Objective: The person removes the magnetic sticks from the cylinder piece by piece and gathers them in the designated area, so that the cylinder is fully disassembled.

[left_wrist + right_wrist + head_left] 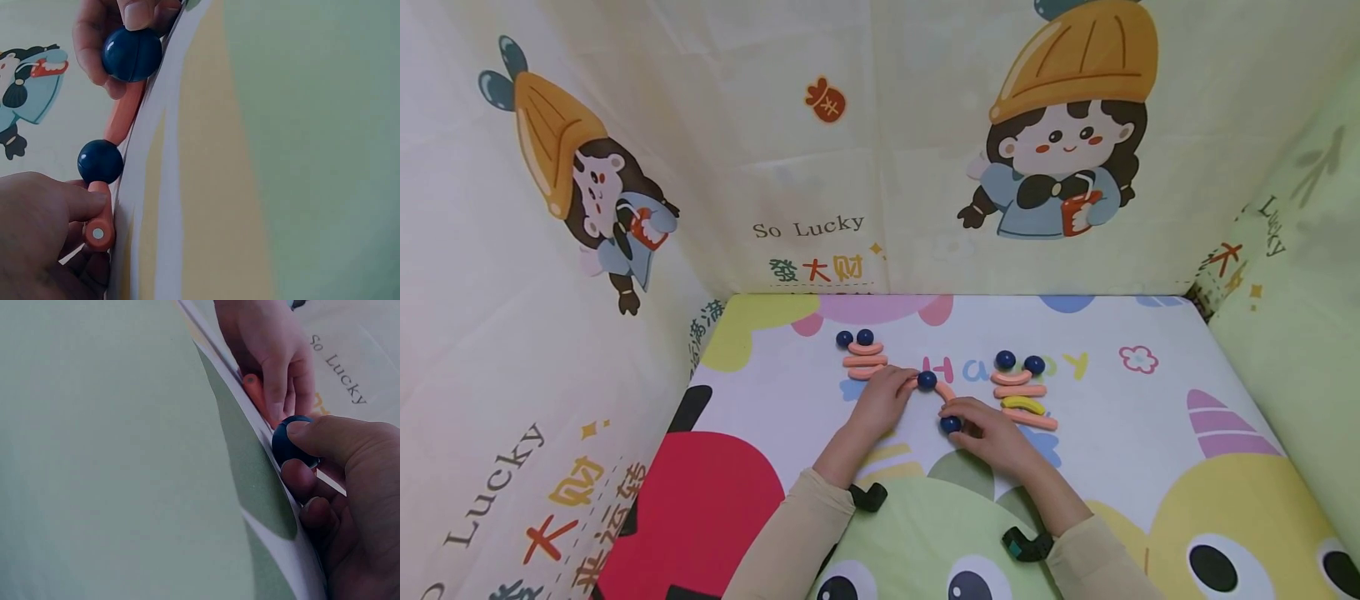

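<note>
My left hand (883,400) pinches a short salmon-pink magnetic rod (100,209) between thumb and fingers; a metal disc shows at its near end. The rod's other end meets a dark blue ball (927,381). From that ball a second pink rod (126,112), slightly curved, runs toward another blue ball (132,55). My right hand (992,429) grips this second ball, thumb on top and fingers at its side. In the right wrist view the held ball (289,447) hides part of the chain behind it.
Left of the hands lie two blue balls (865,337) above several pink rods (865,361). To the right, two more balls (1005,360) sit above pink rods (1020,391) and a yellow curved rod (1022,405). A printed cloth (925,167) hangs behind the patterned tabletop (1120,417).
</note>
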